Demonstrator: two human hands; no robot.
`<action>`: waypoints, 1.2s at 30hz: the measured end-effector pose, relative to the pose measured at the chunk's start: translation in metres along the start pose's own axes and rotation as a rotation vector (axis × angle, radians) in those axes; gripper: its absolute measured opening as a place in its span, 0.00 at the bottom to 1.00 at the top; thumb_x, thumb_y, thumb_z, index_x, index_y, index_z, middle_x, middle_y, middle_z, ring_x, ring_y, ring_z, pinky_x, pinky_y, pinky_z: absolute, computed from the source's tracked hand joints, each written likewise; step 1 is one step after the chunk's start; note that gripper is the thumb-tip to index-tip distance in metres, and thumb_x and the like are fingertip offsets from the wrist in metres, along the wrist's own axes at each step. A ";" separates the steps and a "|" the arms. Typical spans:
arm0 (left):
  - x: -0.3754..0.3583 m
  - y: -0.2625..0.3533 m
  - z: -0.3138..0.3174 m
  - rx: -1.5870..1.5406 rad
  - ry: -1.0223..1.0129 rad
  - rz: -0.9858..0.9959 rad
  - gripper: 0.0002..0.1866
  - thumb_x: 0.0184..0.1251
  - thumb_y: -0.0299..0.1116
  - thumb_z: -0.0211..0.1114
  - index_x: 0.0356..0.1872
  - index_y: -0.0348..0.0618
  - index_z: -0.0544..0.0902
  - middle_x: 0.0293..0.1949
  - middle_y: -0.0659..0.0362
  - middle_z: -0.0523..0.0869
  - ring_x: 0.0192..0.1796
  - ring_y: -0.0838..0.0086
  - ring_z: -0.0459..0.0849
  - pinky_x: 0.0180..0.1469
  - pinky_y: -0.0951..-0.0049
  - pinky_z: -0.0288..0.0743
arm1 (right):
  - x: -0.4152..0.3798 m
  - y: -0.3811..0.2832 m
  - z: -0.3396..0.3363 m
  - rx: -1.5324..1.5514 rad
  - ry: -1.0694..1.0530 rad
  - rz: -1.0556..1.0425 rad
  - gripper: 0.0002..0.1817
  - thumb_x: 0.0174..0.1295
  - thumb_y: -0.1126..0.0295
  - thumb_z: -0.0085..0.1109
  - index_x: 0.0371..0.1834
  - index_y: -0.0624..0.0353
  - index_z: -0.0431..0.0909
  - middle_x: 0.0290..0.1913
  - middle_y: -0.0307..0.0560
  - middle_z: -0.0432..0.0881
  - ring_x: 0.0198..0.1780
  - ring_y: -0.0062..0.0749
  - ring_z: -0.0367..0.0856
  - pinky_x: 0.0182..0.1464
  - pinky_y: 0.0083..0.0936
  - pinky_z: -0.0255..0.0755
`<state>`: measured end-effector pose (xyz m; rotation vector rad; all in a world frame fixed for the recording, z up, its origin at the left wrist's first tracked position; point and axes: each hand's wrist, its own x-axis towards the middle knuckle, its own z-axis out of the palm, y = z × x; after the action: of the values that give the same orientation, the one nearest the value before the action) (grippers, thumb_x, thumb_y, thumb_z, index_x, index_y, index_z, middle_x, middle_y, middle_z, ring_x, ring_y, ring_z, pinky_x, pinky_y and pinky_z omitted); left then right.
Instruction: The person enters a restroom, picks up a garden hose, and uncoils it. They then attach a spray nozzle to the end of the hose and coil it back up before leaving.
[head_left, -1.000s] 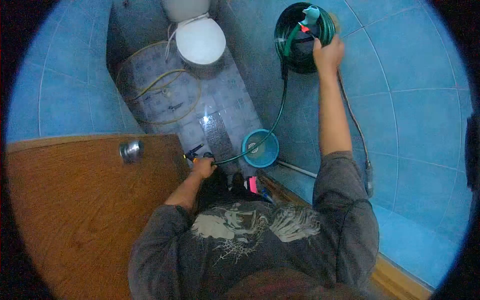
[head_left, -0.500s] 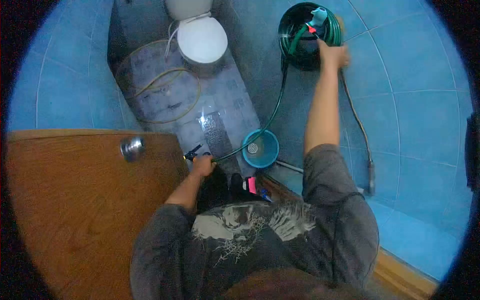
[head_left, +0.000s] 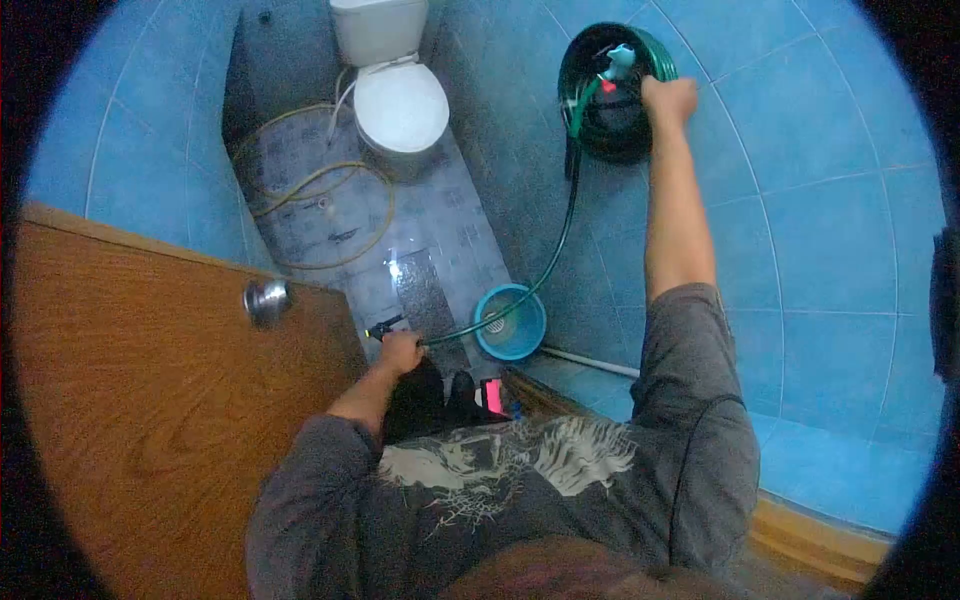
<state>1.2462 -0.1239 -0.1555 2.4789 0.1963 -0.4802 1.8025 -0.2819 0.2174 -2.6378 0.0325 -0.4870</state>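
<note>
A green hose (head_left: 567,235) runs from a dark round coil (head_left: 613,150) on the blue wall, over a blue basin, to my left hand (head_left: 403,352). My left hand is closed around the hose near its black spray nozzle (head_left: 383,327), low by the door edge. My right arm is stretched up, and my right hand (head_left: 670,100) is closed on the right rim of the coiled hose. Inside the coil are a light-blue item (head_left: 620,60) and a small red piece (head_left: 608,86). The fingertips of my right hand are partly hidden.
A wooden door (head_left: 170,400) with a round metal knob (head_left: 267,302) stands at left. Ahead are a white toilet (head_left: 400,108) and a loose yellowish hose (head_left: 388,215) on the wet floor. The blue basin (head_left: 512,342) sits by the right wall, near a pale pipe (head_left: 590,361).
My right hand has shifted slightly right and down along the coil's rim. The view has shifted, and the thin brown hose with a grey end below the coil no longer shows.
</note>
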 end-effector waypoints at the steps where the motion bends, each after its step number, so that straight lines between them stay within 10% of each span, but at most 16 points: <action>1: -0.004 0.000 0.000 -0.059 0.026 -0.002 0.18 0.61 0.45 0.65 0.42 0.41 0.85 0.37 0.45 0.85 0.46 0.48 0.83 0.50 0.47 0.73 | -0.004 -0.003 -0.004 0.003 0.013 -0.041 0.27 0.43 0.61 0.69 0.42 0.73 0.80 0.44 0.70 0.84 0.49 0.62 0.83 0.53 0.44 0.76; 11: 0.008 -0.039 0.039 -0.084 0.107 -0.042 0.13 0.62 0.43 0.66 0.37 0.43 0.84 0.38 0.49 0.86 0.44 0.51 0.84 0.47 0.48 0.73 | -0.073 -0.006 0.030 0.168 -0.005 -0.854 0.30 0.42 0.69 0.70 0.51 0.63 0.71 0.46 0.61 0.79 0.51 0.59 0.77 0.53 0.45 0.74; 18: -0.002 -0.029 0.033 -0.022 0.159 -0.089 0.14 0.63 0.44 0.64 0.38 0.44 0.84 0.39 0.50 0.86 0.46 0.51 0.84 0.49 0.50 0.73 | -0.135 0.032 0.005 0.208 0.073 -0.682 0.34 0.39 0.73 0.71 0.55 0.62 0.68 0.48 0.60 0.76 0.52 0.59 0.76 0.56 0.45 0.71; 31: 0.028 -0.045 0.039 -0.034 0.004 -0.168 0.19 0.66 0.44 0.63 0.51 0.43 0.82 0.47 0.49 0.86 0.55 0.51 0.82 0.57 0.45 0.68 | -0.029 -0.019 0.045 -0.250 -0.156 -0.445 0.65 0.28 0.52 0.86 0.71 0.68 0.57 0.68 0.66 0.66 0.71 0.61 0.62 0.73 0.43 0.58; 36: 0.022 -0.037 0.025 -0.109 0.042 -0.132 0.19 0.66 0.42 0.62 0.52 0.41 0.82 0.47 0.48 0.86 0.55 0.51 0.82 0.57 0.45 0.68 | -0.030 0.012 0.039 0.359 -0.376 -0.397 0.73 0.23 0.47 0.88 0.72 0.68 0.51 0.69 0.63 0.66 0.70 0.51 0.66 0.73 0.43 0.59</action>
<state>1.2502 -0.1079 -0.2029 2.3804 0.3945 -0.4595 1.7887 -0.2732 0.1698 -2.3331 -0.6435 -0.0957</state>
